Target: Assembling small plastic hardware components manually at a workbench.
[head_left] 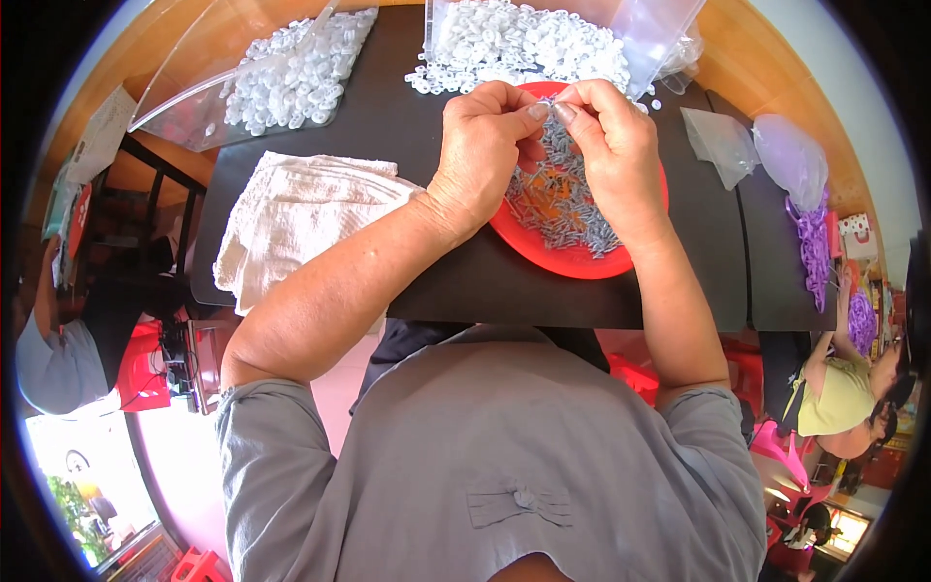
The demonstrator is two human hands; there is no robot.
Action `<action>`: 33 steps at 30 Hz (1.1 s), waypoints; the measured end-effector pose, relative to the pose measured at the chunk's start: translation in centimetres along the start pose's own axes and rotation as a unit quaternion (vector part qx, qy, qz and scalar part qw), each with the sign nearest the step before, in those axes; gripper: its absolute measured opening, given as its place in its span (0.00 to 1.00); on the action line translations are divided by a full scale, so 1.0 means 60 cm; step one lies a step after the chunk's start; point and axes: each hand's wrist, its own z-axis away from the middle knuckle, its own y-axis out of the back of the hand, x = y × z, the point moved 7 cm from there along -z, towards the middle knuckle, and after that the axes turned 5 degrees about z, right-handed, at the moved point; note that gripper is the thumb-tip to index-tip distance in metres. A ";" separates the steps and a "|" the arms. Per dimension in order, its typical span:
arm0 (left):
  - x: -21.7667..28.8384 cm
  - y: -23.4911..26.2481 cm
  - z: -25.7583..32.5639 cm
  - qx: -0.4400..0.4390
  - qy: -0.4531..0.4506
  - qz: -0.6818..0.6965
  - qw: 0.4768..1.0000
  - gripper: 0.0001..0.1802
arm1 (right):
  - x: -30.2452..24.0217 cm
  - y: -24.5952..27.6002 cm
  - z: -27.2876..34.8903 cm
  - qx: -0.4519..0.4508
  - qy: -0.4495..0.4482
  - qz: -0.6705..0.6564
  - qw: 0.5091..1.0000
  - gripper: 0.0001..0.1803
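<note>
I see what looks like a small hand-assembly workshop. Small white plastic parts [529, 44] lie heaped in bulk on a dark table [713, 242], beside a red dish [529, 254] of small grey pieces [592, 228]. Others sit nearby: a person in a yellow-green top [839, 393] on the right—close to purple pieces [813, 247]—and one in grey-blue [63, 367] on the left. A red plastic stool [199, 565] and a bright opening [87, 485] onto greenery give me a shopfront feel.

On the dark table [698, 242] are laid a folded white cloth [301, 209], a red plate [577, 263], heaped white pieces [529, 44], a filled clear bag [199, 114], a smaller plastic bag [720, 144] and a purple bundle [813, 250].
</note>
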 end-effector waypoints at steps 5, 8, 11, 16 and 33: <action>-0.007 0.006 -0.002 0.018 0.018 0.006 1.000 0.07 | 0.006 -0.013 0.008 0.017 -0.019 -0.029 0.999 0.01; -0.006 0.008 -0.005 0.023 0.022 -0.006 0.999 0.07 | 0.022 -0.014 0.006 0.004 -0.089 -0.087 0.992 0.03; 0.004 0.000 0.000 0.018 0.024 -0.014 0.999 0.07 | 0.041 -0.004 0.003 -0.011 -0.179 -0.176 0.968 0.05; 0.009 0.001 0.000 0.014 0.001 -0.014 1.000 0.07 | 0.050 0.008 0.003 -0.028 -0.193 -0.268 0.943 0.07; 0.022 -0.005 0.006 0.012 -0.037 -0.069 0.997 0.08 | 0.027 0.010 0.005 -0.015 -0.159 -0.272 0.949 0.10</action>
